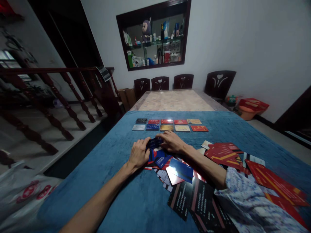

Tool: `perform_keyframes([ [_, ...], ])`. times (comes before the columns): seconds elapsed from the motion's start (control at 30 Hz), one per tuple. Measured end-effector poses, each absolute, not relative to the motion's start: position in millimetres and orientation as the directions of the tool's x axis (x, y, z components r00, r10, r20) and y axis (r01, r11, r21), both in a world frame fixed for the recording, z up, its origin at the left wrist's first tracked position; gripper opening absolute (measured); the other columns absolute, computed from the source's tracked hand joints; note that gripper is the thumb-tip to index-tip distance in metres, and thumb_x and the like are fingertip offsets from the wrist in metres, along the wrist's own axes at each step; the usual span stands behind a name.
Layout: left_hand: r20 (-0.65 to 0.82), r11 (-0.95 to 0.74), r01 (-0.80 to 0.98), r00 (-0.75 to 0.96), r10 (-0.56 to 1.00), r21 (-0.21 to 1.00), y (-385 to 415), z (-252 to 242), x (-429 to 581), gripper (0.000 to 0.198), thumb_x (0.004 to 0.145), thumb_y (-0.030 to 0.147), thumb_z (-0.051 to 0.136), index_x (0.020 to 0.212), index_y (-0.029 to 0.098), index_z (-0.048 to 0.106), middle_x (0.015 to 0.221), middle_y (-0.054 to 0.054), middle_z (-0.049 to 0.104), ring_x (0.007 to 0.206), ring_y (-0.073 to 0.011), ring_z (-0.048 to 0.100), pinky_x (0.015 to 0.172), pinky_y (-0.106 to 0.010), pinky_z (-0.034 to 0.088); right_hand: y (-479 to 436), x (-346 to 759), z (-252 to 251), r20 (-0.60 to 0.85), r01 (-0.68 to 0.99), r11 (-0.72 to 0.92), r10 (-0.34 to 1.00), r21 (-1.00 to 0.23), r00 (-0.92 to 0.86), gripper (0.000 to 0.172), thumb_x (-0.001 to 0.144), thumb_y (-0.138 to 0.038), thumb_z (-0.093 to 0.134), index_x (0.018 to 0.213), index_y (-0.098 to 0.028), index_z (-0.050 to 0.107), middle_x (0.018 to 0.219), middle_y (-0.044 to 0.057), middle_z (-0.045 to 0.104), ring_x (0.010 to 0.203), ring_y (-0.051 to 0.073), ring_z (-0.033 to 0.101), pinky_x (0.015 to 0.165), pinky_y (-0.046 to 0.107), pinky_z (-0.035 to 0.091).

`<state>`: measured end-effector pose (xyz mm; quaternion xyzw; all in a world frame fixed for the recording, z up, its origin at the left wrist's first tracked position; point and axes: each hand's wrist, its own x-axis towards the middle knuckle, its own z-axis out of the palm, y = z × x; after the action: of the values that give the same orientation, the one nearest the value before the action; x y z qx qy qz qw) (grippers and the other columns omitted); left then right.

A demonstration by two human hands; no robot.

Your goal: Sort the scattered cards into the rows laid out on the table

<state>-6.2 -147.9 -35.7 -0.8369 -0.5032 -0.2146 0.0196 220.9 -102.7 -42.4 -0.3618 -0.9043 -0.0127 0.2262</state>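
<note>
Between my two hands a dark blue card (pixel 155 143) is held at its ends, tilted up; whether it is one card or a small stack, I cannot tell. My left hand (pixel 139 152) grips its left end with the fingers bent. From the other side my right hand (pixel 172 141) closes on the right end. Just below them lies a loose pile of blue cards (pixel 161 160), red ones and white ones. A shiny blue card (pixel 182 170) rests on top of it. Beyond my hands, card stacks stand in two rows, among them a gold stack (pixel 166 127) and a dark blue stack (pixel 152 127).
Black cards (pixel 181 197) overlap near the front, and red cards (pixel 222 153) spread out on the right under and beside my right sleeve. A blue cloth (pixel 109 145) covers the near table. Chairs (pixel 160 83) stand at the far end; a white plastic bag (pixel 26 194) sits left.
</note>
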Motion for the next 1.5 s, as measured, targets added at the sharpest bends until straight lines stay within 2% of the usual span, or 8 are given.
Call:
perform_keyframes([
  [0.13, 0.336, -0.460, 0.857, 0.373, 0.865, 0.234, -147.7, -36.7, -5.3, 0.046, 0.084, 0.012, 0.049, 0.130, 0.017, 0.052, 0.109, -0.009, 0.069, 0.096, -0.0247, 0.062, 0.089, -0.040, 0.045, -102.9, 219.3, -42.7, 0.398, 0.654, 0.738, 0.657, -0.165, -0.641, 0.051, 0.081, -0.016, 0.063, 0.131, -0.017, 0.053, 0.101, 0.010, 0.066, 0.097, 0.025, 0.055, 0.087, 0.038, 0.039],
  [0.33, 0.371, -0.482, 0.827, 0.367, 0.853, 0.291, -144.5, -41.2, -5.3, 0.047, 0.084, 0.008, 0.047, 0.129, 0.019, 0.052, 0.107, -0.008, 0.069, 0.096, -0.0234, 0.062, 0.089, -0.039, 0.045, -102.3, 220.8, -44.8, 0.424, 0.620, 0.767, 0.623, -0.166, -0.657, 0.053, 0.079, -0.018, 0.061, 0.132, -0.016, 0.052, 0.117, 0.014, 0.064, 0.104, 0.028, 0.052, 0.087, 0.040, 0.039],
  [0.53, 0.393, -0.493, 0.800, 0.355, 0.849, 0.342, -139.4, -46.1, -7.3, 0.048, 0.083, 0.009, 0.048, 0.130, 0.018, 0.053, 0.110, -0.009, 0.069, 0.097, -0.0228, 0.061, 0.093, -0.041, 0.045, -101.5, 221.7, -44.0, 0.436, 0.622, 0.771, 0.610, -0.134, -0.662, 0.057, 0.078, -0.024, 0.063, 0.132, -0.012, 0.051, 0.112, 0.016, 0.062, 0.103, 0.029, 0.050, 0.086, 0.042, 0.040],
  [0.77, 0.395, -0.493, 0.795, 0.351, 0.849, 0.354, -133.9, -50.5, -9.8, 0.049, 0.083, 0.017, 0.057, 0.132, 0.018, 0.053, 0.108, -0.009, 0.066, 0.101, -0.0240, 0.060, 0.096, -0.043, 0.044, -96.0, 224.2, -47.5, 0.439, 0.621, 0.779, 0.591, -0.091, -0.677, 0.059, 0.085, -0.039, 0.061, 0.137, -0.014, 0.049, 0.109, 0.016, 0.058, 0.099, 0.028, 0.048, 0.085, 0.043, 0.041],
  [1.07, 0.304, -0.465, 0.813, 0.371, 0.878, 0.350, -133.3, -41.9, -11.1, 0.054, 0.082, 0.023, 0.062, 0.135, 0.019, 0.050, 0.117, -0.010, 0.063, 0.112, -0.0277, 0.056, 0.100, -0.046, 0.040, -100.7, 222.8, -40.4, 0.365, 0.683, 0.729, 0.651, -0.054, -0.666, 0.061, 0.088, -0.050, 0.061, 0.137, -0.016, 0.051, 0.110, 0.015, 0.060, 0.104, 0.029, 0.047, 0.088, 0.043, 0.038],
  [1.2, 0.276, -0.468, 0.825, 0.392, 0.878, 0.316, -131.3, -39.0, -10.8, 0.051, 0.085, 0.023, 0.061, 0.135, 0.018, 0.050, 0.120, -0.012, 0.062, 0.115, -0.0286, 0.054, 0.099, -0.047, 0.039, -104.3, 220.4, -35.6, 0.330, 0.724, 0.689, 0.691, -0.032, -0.643, 0.061, 0.087, -0.050, 0.063, 0.138, -0.018, 0.051, 0.113, 0.015, 0.060, 0.105, 0.030, 0.048, 0.087, 0.042, 0.038],
  [1.5, 0.210, -0.508, 0.848, 0.475, 0.855, 0.150, -126.0, -20.6, -10.4, 0.042, 0.086, 0.019, 0.059, 0.127, 0.020, 0.051, 0.118, -0.011, 0.058, 0.114, -0.0294, 0.050, 0.098, -0.049, 0.035, -108.6, 215.1, -21.0, 0.227, 0.780, 0.625, 0.759, 0.005, -0.610, 0.056, 0.087, -0.046, 0.062, 0.132, -0.015, 0.054, 0.114, 0.016, 0.063, 0.109, 0.032, 0.049, 0.090, 0.045, 0.036],
])
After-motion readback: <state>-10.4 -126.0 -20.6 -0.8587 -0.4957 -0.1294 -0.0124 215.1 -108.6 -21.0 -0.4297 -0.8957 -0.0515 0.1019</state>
